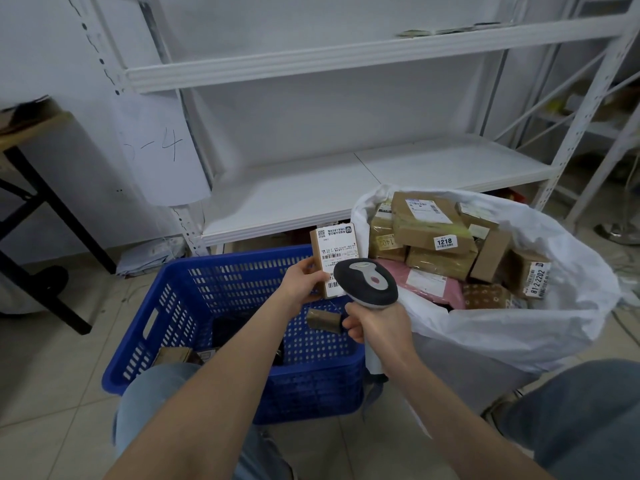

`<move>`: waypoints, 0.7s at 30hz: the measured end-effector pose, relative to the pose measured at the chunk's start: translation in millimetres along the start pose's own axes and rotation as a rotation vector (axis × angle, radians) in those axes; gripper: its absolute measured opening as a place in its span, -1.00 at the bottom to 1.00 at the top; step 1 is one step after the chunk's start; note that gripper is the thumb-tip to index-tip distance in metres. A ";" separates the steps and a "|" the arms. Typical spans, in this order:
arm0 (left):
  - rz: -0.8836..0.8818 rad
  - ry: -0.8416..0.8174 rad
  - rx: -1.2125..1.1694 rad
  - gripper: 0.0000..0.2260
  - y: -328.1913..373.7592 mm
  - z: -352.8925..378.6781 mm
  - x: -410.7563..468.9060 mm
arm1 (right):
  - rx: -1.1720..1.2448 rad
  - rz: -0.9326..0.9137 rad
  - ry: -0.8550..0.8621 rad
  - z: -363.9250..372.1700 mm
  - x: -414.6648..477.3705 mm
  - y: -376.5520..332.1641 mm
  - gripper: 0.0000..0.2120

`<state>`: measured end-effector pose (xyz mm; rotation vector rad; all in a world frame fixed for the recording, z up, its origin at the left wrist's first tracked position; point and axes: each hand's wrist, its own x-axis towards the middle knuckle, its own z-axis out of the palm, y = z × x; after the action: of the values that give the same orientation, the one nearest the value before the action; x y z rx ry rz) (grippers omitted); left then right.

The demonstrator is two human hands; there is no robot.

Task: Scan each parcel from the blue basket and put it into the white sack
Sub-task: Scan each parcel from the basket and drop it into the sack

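Above blue basket (214, 289), left hand (303, 280) around parcel (334, 251)

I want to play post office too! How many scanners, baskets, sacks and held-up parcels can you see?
1 scanner
1 blue basket
1 white sack
1 parcel held in the left hand
Total: 4

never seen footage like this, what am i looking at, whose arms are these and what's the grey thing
This is one picture from a camera worn on a person's head, looking down at their own arms; there is no machine. The left hand holds a small labelled box above the blue basket. The right hand grips a handheld barcode scanner, the grey thing, held up to the box's label. The white sack on the right holds many parcels.
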<state>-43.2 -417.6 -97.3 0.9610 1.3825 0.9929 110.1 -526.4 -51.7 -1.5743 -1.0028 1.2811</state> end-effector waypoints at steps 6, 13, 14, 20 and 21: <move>0.040 0.029 -0.012 -0.64 26.4 10.4 -4.4 | 0.100 -0.074 0.106 -19.3 8.3 -17.5 -0.90; 0.322 -0.151 0.346 -0.49 94.5 101.0 -2.3 | 0.257 -0.110 0.397 -90.0 48.8 -44.0 -0.86; 0.376 -0.159 0.399 -0.46 100.6 122.1 -0.4 | 0.266 -0.107 0.448 -103.4 54.4 -45.5 -0.84; 0.713 -0.223 0.952 -0.47 114.0 241.0 6.2 | 0.289 -0.091 0.679 -173.6 82.5 -38.5 -0.85; 0.729 -0.228 1.036 -0.48 109.8 255.6 7.2 | 0.289 -0.084 0.699 -181.9 87.4 -35.4 -0.85</move>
<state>212.7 -366.7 -0.3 2.3875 1.3487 0.5698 300.3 -455.6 -24.1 -1.5575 -0.4124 0.6839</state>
